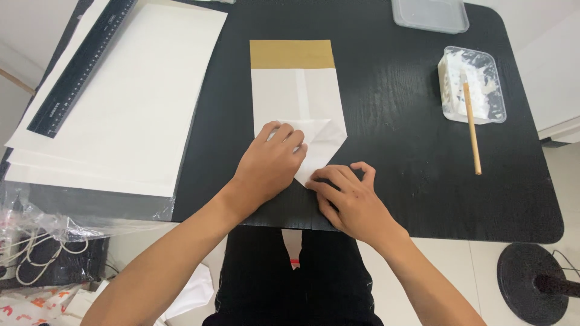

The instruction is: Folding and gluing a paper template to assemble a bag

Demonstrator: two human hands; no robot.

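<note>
White folded paper bag lies under the left hand and right hand, both pressing flat, fingers spread

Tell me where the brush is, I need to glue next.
In the head view the brush lies at the right of the black table, its top end resting in the clear tray, right of the folded paper.

The folded sheet is matt white paper with a tan band; the tabletop is black, faintly grained wood.
</note>
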